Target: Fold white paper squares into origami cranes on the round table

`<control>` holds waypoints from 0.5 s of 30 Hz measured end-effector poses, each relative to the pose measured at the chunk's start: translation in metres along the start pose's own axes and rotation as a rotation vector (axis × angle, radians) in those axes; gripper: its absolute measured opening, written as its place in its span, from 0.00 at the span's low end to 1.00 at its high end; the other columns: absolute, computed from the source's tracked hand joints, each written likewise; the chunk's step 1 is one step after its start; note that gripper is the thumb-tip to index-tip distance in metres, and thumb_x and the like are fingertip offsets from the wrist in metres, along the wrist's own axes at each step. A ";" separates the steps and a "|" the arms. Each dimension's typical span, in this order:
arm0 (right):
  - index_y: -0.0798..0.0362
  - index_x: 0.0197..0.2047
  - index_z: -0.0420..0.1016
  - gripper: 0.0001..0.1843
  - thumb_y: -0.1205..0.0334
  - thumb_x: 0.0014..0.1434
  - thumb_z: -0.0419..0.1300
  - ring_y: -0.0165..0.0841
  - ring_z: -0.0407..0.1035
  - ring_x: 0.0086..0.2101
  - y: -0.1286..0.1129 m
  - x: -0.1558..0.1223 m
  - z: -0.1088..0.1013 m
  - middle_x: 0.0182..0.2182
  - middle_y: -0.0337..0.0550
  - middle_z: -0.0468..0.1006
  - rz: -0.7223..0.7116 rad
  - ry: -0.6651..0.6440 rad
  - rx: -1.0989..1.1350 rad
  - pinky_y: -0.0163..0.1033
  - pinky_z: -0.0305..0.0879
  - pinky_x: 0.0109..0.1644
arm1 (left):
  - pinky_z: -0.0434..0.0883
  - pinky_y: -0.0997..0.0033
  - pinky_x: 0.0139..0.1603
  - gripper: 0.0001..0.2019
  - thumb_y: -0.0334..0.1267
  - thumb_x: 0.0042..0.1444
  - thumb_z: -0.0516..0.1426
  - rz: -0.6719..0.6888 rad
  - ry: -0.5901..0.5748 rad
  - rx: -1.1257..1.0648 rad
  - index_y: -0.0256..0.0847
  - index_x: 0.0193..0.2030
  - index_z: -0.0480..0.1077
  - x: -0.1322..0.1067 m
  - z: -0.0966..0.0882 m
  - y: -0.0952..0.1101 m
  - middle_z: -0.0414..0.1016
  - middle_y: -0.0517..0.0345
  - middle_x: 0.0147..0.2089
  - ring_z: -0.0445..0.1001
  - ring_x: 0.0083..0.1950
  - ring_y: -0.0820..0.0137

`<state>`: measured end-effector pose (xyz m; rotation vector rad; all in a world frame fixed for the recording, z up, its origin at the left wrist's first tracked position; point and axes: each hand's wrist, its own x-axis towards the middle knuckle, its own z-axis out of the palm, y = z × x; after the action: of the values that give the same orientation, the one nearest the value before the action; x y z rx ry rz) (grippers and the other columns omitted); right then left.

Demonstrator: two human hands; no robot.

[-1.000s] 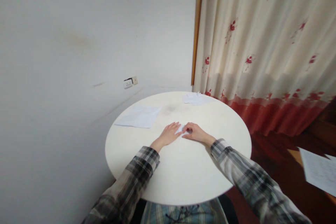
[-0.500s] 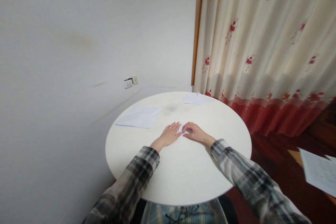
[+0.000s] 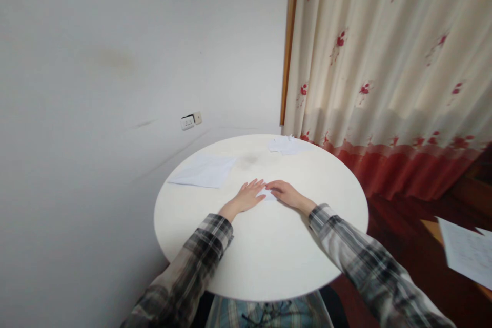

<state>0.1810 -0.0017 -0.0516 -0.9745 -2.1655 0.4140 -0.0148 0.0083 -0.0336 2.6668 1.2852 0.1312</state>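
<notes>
A small piece of white paper (image 3: 270, 196) lies on the round white table (image 3: 265, 261), partly covered by both hands. My left hand (image 3: 249, 196) rests flat on its left part with the fingers spread. From the right, my right hand (image 3: 286, 194) reaches over the same piece, its fingers stretched out and bent a little, touching the paper's far edge near my left fingertips. The paper's lower strip shows between the two hands; its full outline is hidden.
A larger white sheet (image 3: 207, 170) lies at the table's left. More paper (image 3: 286, 146), with a small crumpled bit, sits at the far edge. Written sheets (image 3: 467, 251) rest on a wooden surface at right. A wall (image 3: 96, 164) and a curtain (image 3: 384, 61) stand close by.
My right hand has gone from curled fingers at the paper's edge to fingers laid out over it. More of the paper's near side shows. My left hand has barely moved.
</notes>
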 end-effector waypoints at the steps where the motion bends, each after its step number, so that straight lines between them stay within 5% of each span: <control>1: 0.52 0.43 0.73 0.14 0.71 0.54 0.53 0.33 0.68 0.46 0.000 0.000 0.000 0.43 0.46 0.75 0.007 -0.004 0.008 0.44 0.60 0.54 | 0.41 0.52 0.64 0.25 0.46 0.61 0.39 -0.005 0.008 0.011 0.44 0.64 0.49 0.000 -0.001 0.000 0.45 0.56 0.68 0.40 0.68 0.65; 9: 0.53 0.42 0.74 0.13 0.70 0.53 0.55 0.33 0.68 0.46 -0.005 0.001 -0.009 0.44 0.46 0.75 0.039 -0.062 0.141 0.43 0.60 0.55 | 0.43 0.51 0.64 0.24 0.34 0.59 0.39 -0.039 0.138 0.138 0.44 0.62 0.54 -0.002 -0.001 0.001 0.52 0.59 0.66 0.44 0.67 0.67; 15: 0.52 0.43 0.74 0.14 0.62 0.52 0.59 0.35 0.64 0.51 -0.006 0.001 -0.019 0.48 0.46 0.73 0.029 -0.177 0.257 0.46 0.51 0.60 | 0.47 0.53 0.63 0.24 0.32 0.59 0.37 -0.072 0.128 0.085 0.41 0.62 0.53 -0.001 0.001 -0.006 0.50 0.55 0.66 0.46 0.67 0.67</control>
<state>0.1914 -0.0054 -0.0346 -0.8529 -2.1875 0.7977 -0.0198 0.0110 -0.0360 2.7172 1.4552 0.2472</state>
